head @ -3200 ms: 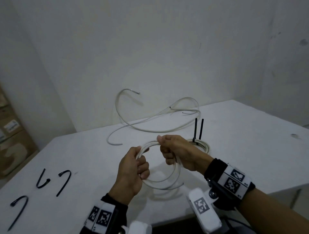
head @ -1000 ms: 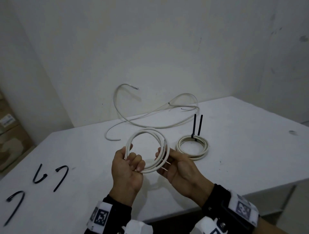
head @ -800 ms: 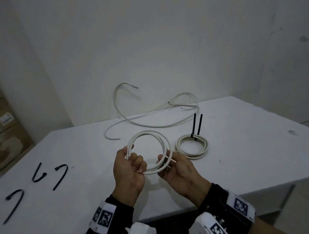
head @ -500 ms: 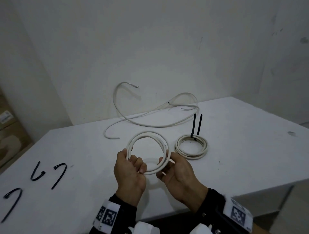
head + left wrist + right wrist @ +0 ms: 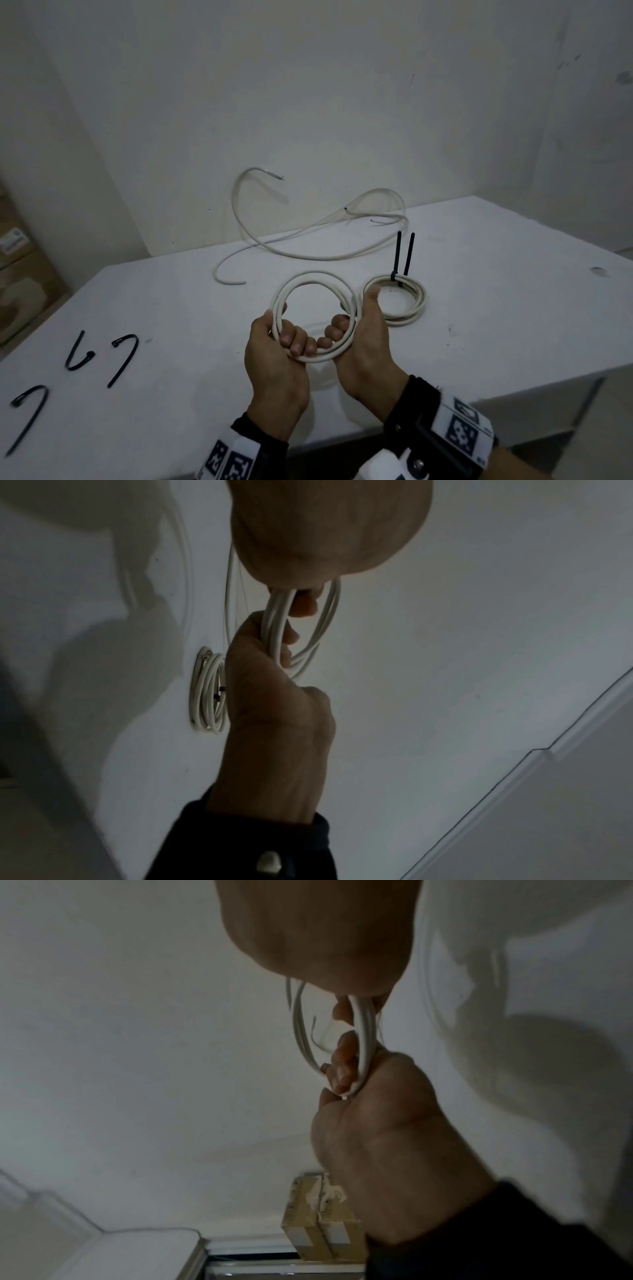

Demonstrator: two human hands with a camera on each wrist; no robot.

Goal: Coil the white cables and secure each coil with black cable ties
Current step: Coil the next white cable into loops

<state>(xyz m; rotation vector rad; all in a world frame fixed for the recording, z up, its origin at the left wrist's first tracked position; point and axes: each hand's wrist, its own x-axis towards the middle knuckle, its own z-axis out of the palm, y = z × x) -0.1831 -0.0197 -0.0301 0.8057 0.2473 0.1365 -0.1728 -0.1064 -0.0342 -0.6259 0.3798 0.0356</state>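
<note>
A white cable coil [image 5: 315, 275] of a few loops hangs above the white table [image 5: 479, 308], held upright between both hands. My left hand [image 5: 287, 339] grips its lower left arc, fingers curled through the ring. My right hand [image 5: 346, 329] grips the right arc, thumb lying up along the outside and fingers curled inside. The left wrist view shows the coil [image 5: 329, 620] running through the right hand [image 5: 274, 691]. In the right wrist view the coil [image 5: 365, 1031] passes through the left hand [image 5: 377, 1110]. No tie is on this coil.
A tied coil [image 5: 397, 320] lies flat just right of my hands, its black tie ends [image 5: 399, 253] standing up. A loose white cable [image 5: 318, 257] sprawls at the back by the wall. Three black cable ties [image 5: 128, 359] lie at the table's left. Cardboard boxes [image 5: 20, 274] stand beyond the left edge.
The right hand has turned from palm-up support to a grip with the thumb along the coil's right side. The cable end that stuck out near that hand is tucked in. The hands are closer together.
</note>
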